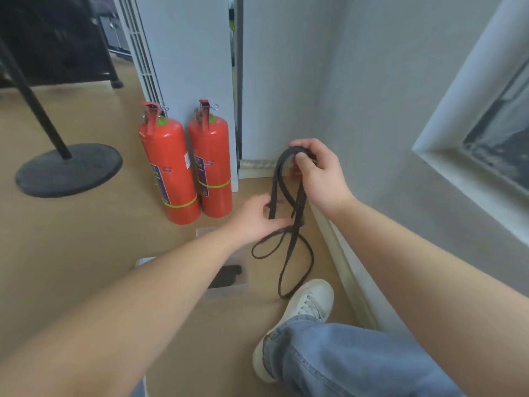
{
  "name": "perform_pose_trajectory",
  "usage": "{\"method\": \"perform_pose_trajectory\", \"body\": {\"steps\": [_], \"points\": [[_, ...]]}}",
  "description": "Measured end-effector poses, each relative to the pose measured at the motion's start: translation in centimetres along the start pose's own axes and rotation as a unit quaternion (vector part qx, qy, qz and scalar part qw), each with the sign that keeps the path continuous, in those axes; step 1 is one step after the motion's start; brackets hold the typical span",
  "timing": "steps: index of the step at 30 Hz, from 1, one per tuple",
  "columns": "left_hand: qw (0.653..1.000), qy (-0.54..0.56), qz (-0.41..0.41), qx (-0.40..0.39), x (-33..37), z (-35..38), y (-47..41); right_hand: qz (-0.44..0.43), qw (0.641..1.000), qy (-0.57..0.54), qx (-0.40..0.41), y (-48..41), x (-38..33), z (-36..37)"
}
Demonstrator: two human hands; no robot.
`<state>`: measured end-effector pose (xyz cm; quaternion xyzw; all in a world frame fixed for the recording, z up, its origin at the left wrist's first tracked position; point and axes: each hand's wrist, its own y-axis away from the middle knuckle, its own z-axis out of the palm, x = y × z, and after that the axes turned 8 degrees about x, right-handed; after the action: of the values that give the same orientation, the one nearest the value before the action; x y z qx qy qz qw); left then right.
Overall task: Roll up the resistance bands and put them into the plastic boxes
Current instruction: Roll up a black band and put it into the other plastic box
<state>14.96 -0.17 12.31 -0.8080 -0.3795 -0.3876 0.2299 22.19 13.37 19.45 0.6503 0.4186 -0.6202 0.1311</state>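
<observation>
While the smooth wooden floor [86, 253] spreads below, two glossy red cylindrical fire extinguishers [169, 173] stand against the pale wall. Nearer, a clear plastic box [229, 282] with something dark inside lies on the floor, partly hidden by the left forearm. The right hand [317, 173] pinches the top bend of a thin, flat, dark resistance band [289, 224], and the left hand [257, 219] closes its fingers on the hanging strands, whose slack loops dangle above a white shoe [303, 310].

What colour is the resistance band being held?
Dark brown, nearly black; the head view shows the resistance band best.
</observation>
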Motion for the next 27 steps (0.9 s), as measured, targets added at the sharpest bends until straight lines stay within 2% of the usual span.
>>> {"method": "perform_pose_trajectory", "body": {"steps": [2,5,9,11,14,19,21,24,27], "points": [[1.0,0.02,0.013,0.002,0.8,0.3,0.3,0.006,0.999,-0.023,-0.022,0.1,-1.1,-0.5],[0.999,0.046,-0.002,0.023,2.1,0.2,0.2,-0.004,0.998,-0.002,-0.057,0.4,-1.3,-1.0],[0.999,0.037,-0.004,0.033,2.9,-0.9,-0.6,-0.024,0.99,0.124,-0.064,0.5,-0.4,-2.1],[0.998,0.045,0.012,0.045,2.9,-1.6,-0.6,-0.012,0.987,0.147,-0.06,0.9,0.3,-2.7],[0.996,0.041,0.029,0.078,2.8,-2.4,-0.5,0.03,0.99,0.123,-0.057,1.6,1.6,-3.3],[0.992,0.001,0.047,0.117,2.2,-1.8,-0.2,0.044,0.975,0.086,-0.201,3.3,2.8,-2.5],[0.99,-0.006,0.048,0.13,1.7,-1.4,0.1,0.043,0.973,0.105,-0.199,3.6,3.1,-1.7],[0.994,0.001,0.033,0.104,0.7,-1.4,0.5,0.012,0.967,0.186,-0.175,3.5,3.3,-1.2],[0.997,-0.01,0.029,0.074,-0.2,-1.6,0.9,0.009,0.951,0.211,-0.227,3.9,3.6,-0.8]]}}
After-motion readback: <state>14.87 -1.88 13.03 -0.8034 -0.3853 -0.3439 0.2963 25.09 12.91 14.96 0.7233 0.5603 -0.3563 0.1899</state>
